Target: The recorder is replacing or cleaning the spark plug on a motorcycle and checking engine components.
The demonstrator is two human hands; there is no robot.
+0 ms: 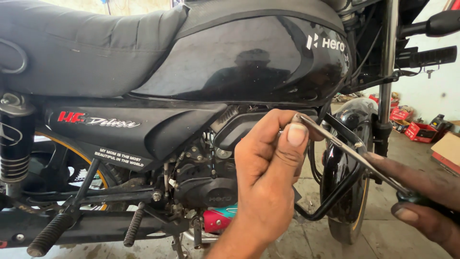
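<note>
Directly beyond the left hand (268,172), the engine (203,180) and side panel (143,127) blocked any way forward. Above it the black fuel tank (249,57) closed off the top. To its right, the crash guard (342,177) and front wheel (347,168) crowded the gap; bare concrete floor (383,235) lay open below.

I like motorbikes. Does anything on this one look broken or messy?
Nothing looks broken. The black motorcycle stands upright, its tank and seat whole. The left hand steadies the tip of a screwdriver held by the right hand near the engine.
</note>
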